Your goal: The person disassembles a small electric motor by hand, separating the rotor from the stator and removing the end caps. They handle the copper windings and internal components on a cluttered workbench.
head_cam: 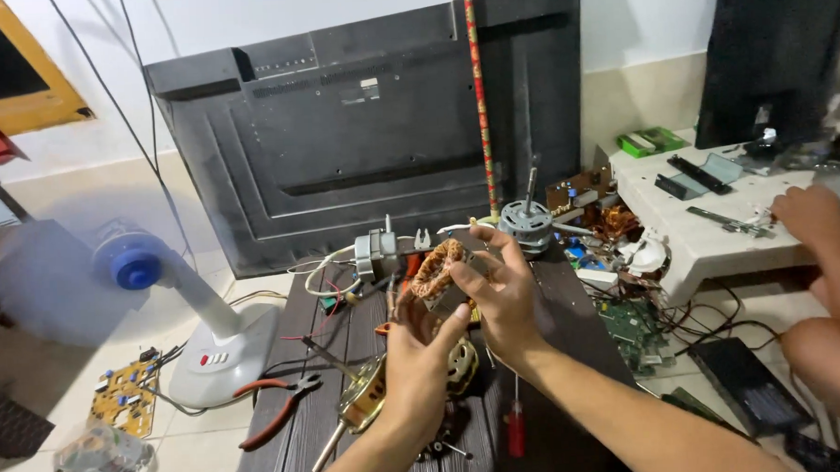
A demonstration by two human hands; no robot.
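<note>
My left hand (pixel 423 361) and my right hand (pixel 498 289) together hold a fan motor stator (pixel 437 268) with copper windings, lifted above a dark slatted table (pixel 331 341). The right hand's fingers grip its right side from above; the left hand's fingers cup it from below. Under my hands lies a brass-coloured motor housing with a shaft (pixel 362 401). A red-handled screwdriver (pixel 516 428) lies by my right forearm. Another grey motor with an upright shaft (pixel 526 221) stands at the table's far edge.
A running white fan with a blue hub (pixel 137 264) stands left on the floor. Red-handled pliers (pixel 272 404) lie at the table's left edge. A large black TV back panel (pixel 360 126) leans on the wall. Circuit boards (pixel 125 397) litter the floor. Another person's hand (pixel 810 215) rests on a white table at right.
</note>
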